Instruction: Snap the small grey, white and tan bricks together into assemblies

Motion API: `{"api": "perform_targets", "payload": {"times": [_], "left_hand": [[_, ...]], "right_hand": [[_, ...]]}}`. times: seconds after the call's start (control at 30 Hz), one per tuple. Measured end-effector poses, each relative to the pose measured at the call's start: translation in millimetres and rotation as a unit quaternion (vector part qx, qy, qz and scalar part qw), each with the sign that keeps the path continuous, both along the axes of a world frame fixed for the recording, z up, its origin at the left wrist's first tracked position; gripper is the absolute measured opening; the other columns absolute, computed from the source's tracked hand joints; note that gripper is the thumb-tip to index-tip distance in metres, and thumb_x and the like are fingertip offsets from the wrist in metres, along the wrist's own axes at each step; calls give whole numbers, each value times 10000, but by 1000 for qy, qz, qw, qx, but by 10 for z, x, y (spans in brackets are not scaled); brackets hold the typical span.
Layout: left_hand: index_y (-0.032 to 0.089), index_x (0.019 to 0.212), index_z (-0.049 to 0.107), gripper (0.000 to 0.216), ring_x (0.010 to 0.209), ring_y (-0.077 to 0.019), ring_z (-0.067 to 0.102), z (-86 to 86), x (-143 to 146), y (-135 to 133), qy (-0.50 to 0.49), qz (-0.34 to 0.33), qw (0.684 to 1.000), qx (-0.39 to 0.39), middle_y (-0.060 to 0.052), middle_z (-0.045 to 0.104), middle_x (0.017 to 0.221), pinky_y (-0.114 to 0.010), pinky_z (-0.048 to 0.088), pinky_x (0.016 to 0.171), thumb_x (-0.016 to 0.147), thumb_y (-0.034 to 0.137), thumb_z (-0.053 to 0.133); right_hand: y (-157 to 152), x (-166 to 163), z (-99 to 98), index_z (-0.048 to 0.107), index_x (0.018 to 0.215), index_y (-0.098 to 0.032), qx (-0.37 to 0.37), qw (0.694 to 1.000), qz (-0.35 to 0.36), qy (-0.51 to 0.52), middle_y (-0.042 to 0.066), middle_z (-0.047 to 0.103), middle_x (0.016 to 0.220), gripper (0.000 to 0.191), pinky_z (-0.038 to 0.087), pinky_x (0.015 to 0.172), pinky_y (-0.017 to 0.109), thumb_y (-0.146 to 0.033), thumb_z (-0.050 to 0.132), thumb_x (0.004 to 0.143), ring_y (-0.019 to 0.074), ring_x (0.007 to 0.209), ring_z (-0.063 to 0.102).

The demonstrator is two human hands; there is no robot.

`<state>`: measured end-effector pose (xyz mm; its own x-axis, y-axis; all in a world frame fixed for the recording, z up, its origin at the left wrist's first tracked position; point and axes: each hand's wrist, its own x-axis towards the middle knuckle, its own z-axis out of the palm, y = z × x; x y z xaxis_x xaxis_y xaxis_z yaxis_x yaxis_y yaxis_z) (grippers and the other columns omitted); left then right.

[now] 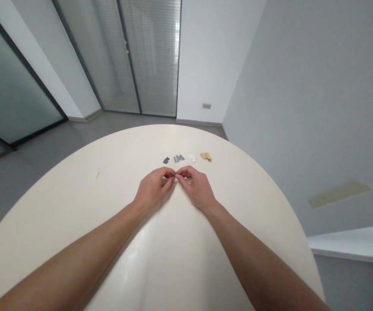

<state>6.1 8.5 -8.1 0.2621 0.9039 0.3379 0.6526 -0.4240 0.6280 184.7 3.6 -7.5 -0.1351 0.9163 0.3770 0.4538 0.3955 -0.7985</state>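
Observation:
My left hand [154,185] and my right hand [195,186] meet over the middle of the table, fingertips pinched together. Between them is a small dark piece [174,174], mostly covered by the fingers; its exact kind is too small to tell. Just beyond the hands lie small groups of flat pieces in a row: black pieces [166,160], grey strips [178,158], white pieces [193,157] and tan pieces [206,157]. Both hands are closed on the dark piece.
The round white table [115,224] fills the lower view, its far edge curving near the hands. A thin white strip [97,175] lies on the left. Beyond stand a glass partition with blinds [154,56] and a plain wall [319,95] on the right.

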Motion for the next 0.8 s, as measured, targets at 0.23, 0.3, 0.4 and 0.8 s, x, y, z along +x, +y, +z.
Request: {"api": "perform_targets", "payload": {"times": [0.23, 0.3, 0.4, 0.8], "left_hand": [[233, 1073, 679, 189, 960, -190, 671, -19, -8, -4, -32, -6, 999, 18, -40, 742, 1058, -334, 527, 836, 933, 249, 553], [234, 1052, 688, 183, 943, -188, 672, -16, -7, -8, -33, -1, 999, 18, -34, 744, 1039, -333, 527, 829, 931, 249, 552], [239, 1031, 698, 180, 916, -184, 675, -3, -2, -13, -35, 6, 999, 13, -25, 749, 1017, -333, 529, 821, 932, 250, 549], [230, 1039, 698, 191, 891, -191, 684, 32, 11, -19, -36, 15, 999, -10, -30, 759, 1006, -325, 516, 777, 959, 304, 541]], "right_hand": [[-4, 3, -10, 674, 985, -248, 1, 1000, -1, 7, 0, 758, 951, 83, 540, 912, 340, -249, 609, 932, 164, 909, 716], [-5, 5, -11, 670, 992, -247, 2, 1000, 1, 5, 1, 757, 954, 88, 543, 907, 341, -239, 610, 928, 165, 908, 717], [-5, 7, -14, 663, 1000, -248, 8, 1000, 5, 2, 1, 753, 956, 100, 547, 899, 340, -218, 613, 918, 163, 908, 715], [6, -3, -29, 661, 1062, -258, 18, 1000, 19, 1, 7, 757, 994, 147, 560, 900, 351, -224, 629, 923, 162, 915, 720]]}}
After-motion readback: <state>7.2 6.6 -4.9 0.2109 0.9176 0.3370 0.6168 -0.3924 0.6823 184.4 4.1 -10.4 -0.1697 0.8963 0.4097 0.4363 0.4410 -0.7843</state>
